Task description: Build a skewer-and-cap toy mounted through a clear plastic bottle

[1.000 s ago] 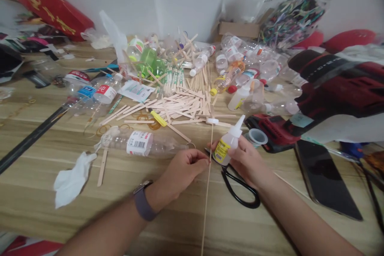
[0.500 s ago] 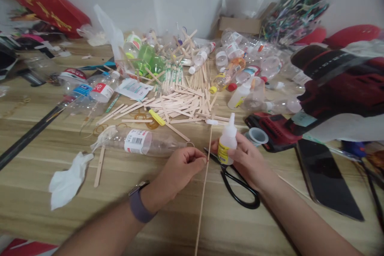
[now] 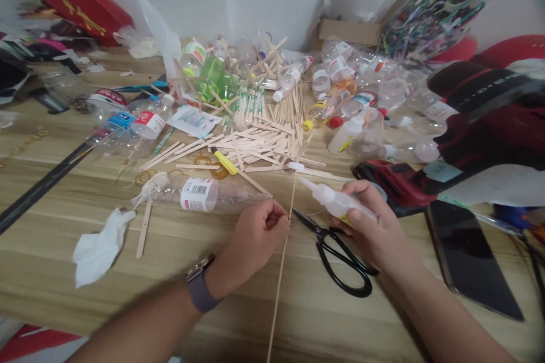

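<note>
My right hand (image 3: 377, 227) is wrapped round a small white glue bottle (image 3: 340, 204), tilted so that its pointed nozzle faces left. A long thin wooden stick (image 3: 280, 272) runs from the table's middle down to the lower edge of the view. My left hand (image 3: 264, 232) pinches at this stick; its fingertips partly hide what they grip. Black-handled scissors (image 3: 344, 261) lie between the stick and my right hand. Behind my left hand a clear plastic bottle (image 3: 230, 197) rests on its side, with white material at its far-left end.
Flat craft sticks (image 3: 259, 144) are piled in the middle, with a yellow-handled tool (image 3: 225, 162) in front. Several empty bottles (image 3: 357, 76) crowd the back. A red-and-black power tool (image 3: 409, 187) and a phone (image 3: 474, 261) occupy the right. A crumpled tissue (image 3: 102, 247) lies left.
My right hand has tipped the glue bottle from upright to leaning left, its nozzle now lower. My left hand keeps its pinch at the stick. The whole view has shifted slightly.
</note>
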The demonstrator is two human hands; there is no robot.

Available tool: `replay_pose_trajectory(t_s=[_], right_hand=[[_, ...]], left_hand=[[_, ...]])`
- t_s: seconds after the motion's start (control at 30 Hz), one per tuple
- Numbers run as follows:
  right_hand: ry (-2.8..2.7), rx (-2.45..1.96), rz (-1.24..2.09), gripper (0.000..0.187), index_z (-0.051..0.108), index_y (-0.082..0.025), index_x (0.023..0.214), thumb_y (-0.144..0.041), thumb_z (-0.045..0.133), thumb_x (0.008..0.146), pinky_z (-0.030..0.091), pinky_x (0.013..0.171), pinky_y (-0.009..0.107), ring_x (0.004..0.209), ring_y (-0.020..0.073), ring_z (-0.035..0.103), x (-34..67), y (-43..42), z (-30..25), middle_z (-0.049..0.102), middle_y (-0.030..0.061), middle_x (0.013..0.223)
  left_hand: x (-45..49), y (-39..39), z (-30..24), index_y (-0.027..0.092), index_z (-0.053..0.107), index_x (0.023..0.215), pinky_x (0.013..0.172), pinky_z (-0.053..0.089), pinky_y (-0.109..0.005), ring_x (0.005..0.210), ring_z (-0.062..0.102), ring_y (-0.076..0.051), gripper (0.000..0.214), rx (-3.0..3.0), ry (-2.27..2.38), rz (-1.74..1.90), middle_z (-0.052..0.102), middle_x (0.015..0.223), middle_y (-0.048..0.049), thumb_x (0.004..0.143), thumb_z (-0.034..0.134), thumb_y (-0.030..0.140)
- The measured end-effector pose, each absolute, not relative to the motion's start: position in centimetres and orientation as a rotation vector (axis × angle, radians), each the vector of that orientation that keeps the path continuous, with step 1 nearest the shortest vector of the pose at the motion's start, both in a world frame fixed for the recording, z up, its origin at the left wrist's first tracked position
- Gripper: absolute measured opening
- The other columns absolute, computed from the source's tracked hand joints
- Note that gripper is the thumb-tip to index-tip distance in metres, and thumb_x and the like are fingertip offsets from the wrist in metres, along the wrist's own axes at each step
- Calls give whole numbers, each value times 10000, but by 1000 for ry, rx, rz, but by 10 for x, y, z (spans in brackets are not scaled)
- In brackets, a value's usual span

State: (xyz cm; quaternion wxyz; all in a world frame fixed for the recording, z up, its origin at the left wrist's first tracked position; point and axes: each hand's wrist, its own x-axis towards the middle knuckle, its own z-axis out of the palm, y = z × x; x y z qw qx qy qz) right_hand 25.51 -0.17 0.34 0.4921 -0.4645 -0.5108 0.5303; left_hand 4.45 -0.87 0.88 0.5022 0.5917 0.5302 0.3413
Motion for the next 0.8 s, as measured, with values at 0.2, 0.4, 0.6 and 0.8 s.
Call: replay_pose_trajectory(t_s=[0.2, 0.4, 0.6, 0.8], right_hand=[[-1132, -1198, 1132, 414, 564, -293, 867, -539, 781, 614, 465, 553, 305, 636, 182, 534, 255, 2, 6, 559, 4, 776], [-1101, -1253, 1111, 435, 631, -307, 846, -628, 755, 580, 494, 575, 369, 634, 231, 554, 247, 0, 16, 578, 28, 721], [-1071, -1129, 1097, 376, 659, -284, 853, -518, 808, 600, 502, 550, 304, 634, 178, 549, 247, -4, 10, 603, 5, 783], [-1184, -1047, 1175, 292, 642, -287, 963, -448, 740, 740, 550, 692, 333, 812, 214, 646, 248, -11, 4, 697, 27, 933]], left_hand=[[44, -10, 4, 184, 528, 716, 567, 363, -242, 601, 515, -131, 92, 1656, 1366, 801, 563, 645, 18, 804, 501, 188], [46, -11, -2, 179, 543, 758, 593, 377, -242, 622, 532, -126, 95, 1743, 1332, 781, 580, 680, 16, 837, 496, 205], [46, -12, -4, 176, 551, 772, 593, 377, -238, 621, 532, -119, 78, 1759, 1306, 767, 580, 690, 22, 831, 502, 181], [47, -11, -4, 174, 564, 799, 585, 374, -235, 621, 531, -117, 79, 1762, 1281, 747, 590, 700, 20, 850, 506, 190]])
